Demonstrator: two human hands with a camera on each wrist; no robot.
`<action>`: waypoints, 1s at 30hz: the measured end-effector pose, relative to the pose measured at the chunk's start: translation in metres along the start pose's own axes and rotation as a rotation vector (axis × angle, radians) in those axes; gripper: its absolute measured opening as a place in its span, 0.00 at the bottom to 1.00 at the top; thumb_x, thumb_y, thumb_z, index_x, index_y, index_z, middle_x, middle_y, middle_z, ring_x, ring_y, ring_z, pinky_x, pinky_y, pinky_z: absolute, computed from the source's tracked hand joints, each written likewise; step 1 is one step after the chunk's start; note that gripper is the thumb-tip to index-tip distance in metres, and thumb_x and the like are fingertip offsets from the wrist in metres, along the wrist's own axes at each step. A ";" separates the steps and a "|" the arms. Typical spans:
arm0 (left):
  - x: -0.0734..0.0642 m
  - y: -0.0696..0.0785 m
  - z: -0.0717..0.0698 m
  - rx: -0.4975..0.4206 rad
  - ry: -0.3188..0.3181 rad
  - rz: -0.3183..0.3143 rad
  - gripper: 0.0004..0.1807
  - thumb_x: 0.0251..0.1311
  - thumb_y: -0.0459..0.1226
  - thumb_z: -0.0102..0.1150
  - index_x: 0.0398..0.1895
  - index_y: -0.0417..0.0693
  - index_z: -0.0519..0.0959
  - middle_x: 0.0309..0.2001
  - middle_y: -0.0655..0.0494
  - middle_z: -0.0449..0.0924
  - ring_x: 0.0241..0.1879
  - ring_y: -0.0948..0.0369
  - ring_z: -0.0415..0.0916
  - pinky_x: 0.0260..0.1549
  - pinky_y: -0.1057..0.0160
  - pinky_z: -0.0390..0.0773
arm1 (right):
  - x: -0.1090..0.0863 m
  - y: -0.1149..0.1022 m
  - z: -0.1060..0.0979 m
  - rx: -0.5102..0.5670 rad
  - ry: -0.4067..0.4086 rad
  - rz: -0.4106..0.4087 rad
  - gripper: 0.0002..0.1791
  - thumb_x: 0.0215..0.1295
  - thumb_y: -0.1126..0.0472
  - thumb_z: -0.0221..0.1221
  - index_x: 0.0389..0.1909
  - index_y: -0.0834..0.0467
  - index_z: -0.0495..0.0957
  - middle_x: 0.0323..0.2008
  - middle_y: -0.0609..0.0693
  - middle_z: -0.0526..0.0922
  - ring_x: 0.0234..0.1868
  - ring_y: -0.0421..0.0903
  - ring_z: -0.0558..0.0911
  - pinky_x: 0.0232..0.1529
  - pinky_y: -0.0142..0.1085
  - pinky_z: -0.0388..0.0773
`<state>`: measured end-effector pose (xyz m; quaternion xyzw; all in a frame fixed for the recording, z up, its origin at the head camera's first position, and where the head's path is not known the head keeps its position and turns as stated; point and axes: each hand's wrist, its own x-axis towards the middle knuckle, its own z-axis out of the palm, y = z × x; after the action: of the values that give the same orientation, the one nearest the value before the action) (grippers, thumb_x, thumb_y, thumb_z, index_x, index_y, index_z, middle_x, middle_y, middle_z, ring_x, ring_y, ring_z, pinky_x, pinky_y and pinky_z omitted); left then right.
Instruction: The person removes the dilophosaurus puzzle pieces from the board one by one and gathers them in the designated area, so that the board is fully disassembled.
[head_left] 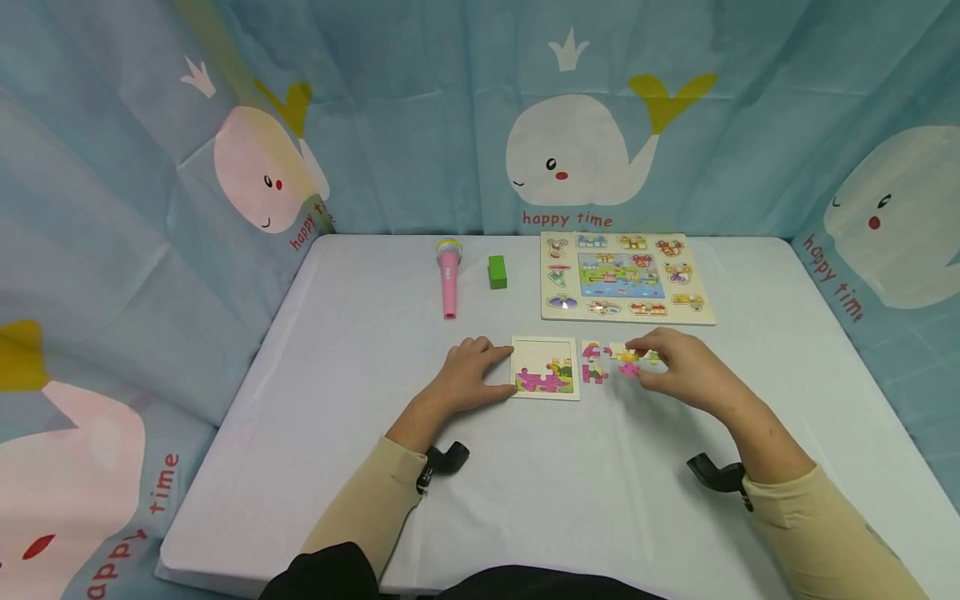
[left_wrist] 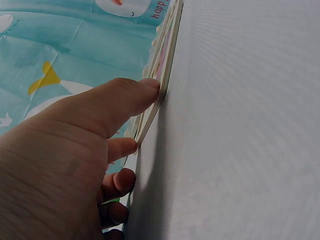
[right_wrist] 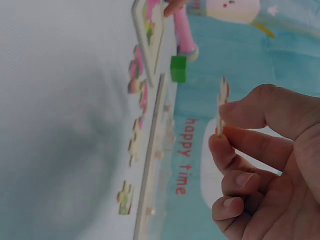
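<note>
A small square jigsaw tray [head_left: 545,398] lies on the table with some pink and green pieces fitted along its lower part. My left hand [head_left: 470,377] touches its left edge, thumb at the near corner and index finger at the far one; the left wrist view shows the thumb [left_wrist: 145,90] on the rim. To the tray's right, my right hand [head_left: 686,371] pinches a thin jigsaw piece [right_wrist: 222,107] between thumb and fingertips, raised above the table. The piece is seen edge-on, so its picture is hidden. Several loose jigsaw pieces [head_left: 594,372] lie between the tray and that hand.
Behind the tray, a larger wooden peg puzzle board [head_left: 626,313] lies at the back right. A pink toy microphone [head_left: 449,283] and a green block [head_left: 497,272] are further left. Whale-printed curtains [head_left: 420,125] border the white table [head_left: 337,333].
</note>
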<state>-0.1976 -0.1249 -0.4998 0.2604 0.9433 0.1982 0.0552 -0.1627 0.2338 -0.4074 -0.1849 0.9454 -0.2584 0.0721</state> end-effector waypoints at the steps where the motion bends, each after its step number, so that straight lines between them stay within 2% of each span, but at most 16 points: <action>1: 0.000 0.000 0.000 0.002 -0.002 0.000 0.40 0.60 0.60 0.67 0.74 0.57 0.72 0.49 0.57 0.73 0.47 0.59 0.65 0.47 0.57 0.65 | 0.000 0.002 0.001 0.002 -0.006 0.003 0.24 0.59 0.65 0.68 0.58 0.66 0.82 0.49 0.57 0.83 0.44 0.57 0.77 0.44 0.51 0.75; 13: 0.000 0.001 0.000 0.005 0.001 -0.006 0.40 0.60 0.60 0.67 0.73 0.57 0.73 0.49 0.58 0.73 0.46 0.59 0.65 0.46 0.57 0.65 | 0.013 0.022 0.020 -0.024 -0.087 0.022 0.19 0.58 0.67 0.70 0.52 0.67 0.84 0.41 0.52 0.85 0.45 0.54 0.80 0.48 0.54 0.76; 21: 0.000 0.001 0.000 0.004 -0.009 -0.008 0.40 0.60 0.60 0.67 0.73 0.57 0.73 0.48 0.58 0.72 0.45 0.59 0.65 0.45 0.58 0.65 | 0.022 0.026 0.029 -0.018 -0.122 0.076 0.19 0.58 0.66 0.70 0.50 0.68 0.85 0.39 0.53 0.85 0.43 0.53 0.80 0.49 0.54 0.76; 30: -0.001 0.001 -0.001 0.008 -0.014 -0.010 0.40 0.60 0.60 0.66 0.74 0.57 0.72 0.48 0.58 0.72 0.46 0.59 0.64 0.45 0.58 0.64 | 0.024 0.032 0.037 -0.003 -0.111 0.095 0.19 0.58 0.67 0.70 0.50 0.68 0.85 0.39 0.53 0.84 0.43 0.53 0.79 0.51 0.54 0.75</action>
<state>-0.1966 -0.1247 -0.4983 0.2574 0.9450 0.1922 0.0619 -0.1864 0.2326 -0.4566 -0.1538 0.9481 -0.2429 0.1362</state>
